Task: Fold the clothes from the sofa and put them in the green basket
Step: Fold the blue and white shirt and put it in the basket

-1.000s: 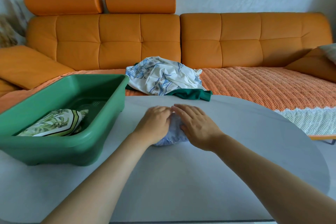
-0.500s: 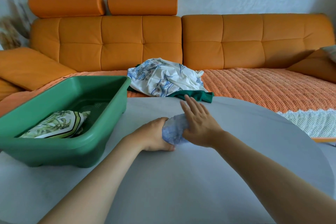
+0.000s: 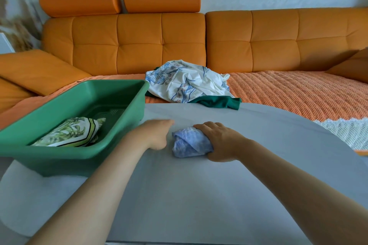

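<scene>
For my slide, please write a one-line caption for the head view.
Right hand grips a folded blue garment on the table beside the green basket; more clothes lie on the sofa.

The table [image 3: 199,195] is nearest, and the sofa [image 3: 258,45] runs behind its far edge. On the table at 10 o'clock sits the basket [image 3: 59,155], with a folded cloth [image 3: 73,135] in its near part. Toward 12 o'clock on the table lies a bundle [image 3: 189,143]. The right hand [image 3: 221,141] grips it from the right, and the left hand [image 3: 155,135] is between bundle and basket. Beyond the table at 12 o'clock, a pile [image 3: 187,83] lies on the sofa's throw [image 3: 288,93]. A cushion [image 3: 35,71] is at 10 o'clock.
</scene>
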A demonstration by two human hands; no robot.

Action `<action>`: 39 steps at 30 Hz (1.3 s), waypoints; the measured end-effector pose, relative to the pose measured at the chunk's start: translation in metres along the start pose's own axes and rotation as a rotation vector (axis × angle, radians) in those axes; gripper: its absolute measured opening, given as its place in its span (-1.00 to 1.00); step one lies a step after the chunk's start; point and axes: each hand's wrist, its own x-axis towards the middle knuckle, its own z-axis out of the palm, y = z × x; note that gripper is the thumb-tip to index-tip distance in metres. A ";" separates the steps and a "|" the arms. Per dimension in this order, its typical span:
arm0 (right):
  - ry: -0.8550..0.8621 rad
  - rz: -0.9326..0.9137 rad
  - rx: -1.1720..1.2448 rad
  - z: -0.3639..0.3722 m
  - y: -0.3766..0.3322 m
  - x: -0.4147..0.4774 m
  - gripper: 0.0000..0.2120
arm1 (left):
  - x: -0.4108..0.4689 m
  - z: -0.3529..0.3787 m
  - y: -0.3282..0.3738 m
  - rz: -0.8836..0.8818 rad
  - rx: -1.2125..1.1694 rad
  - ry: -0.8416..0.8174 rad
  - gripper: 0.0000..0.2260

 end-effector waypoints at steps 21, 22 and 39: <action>0.131 0.019 0.067 -0.001 -0.034 -0.008 -0.31 | -0.016 0.026 0.043 0.067 -0.167 0.206 -0.58; 0.196 0.010 0.086 -0.004 -0.038 -0.011 -0.31 | -0.022 0.023 0.043 0.073 -0.172 0.261 -0.62; 0.090 0.481 1.531 -0.153 -0.172 0.070 -0.56 | -0.091 -0.100 -0.055 0.018 0.074 0.922 -0.52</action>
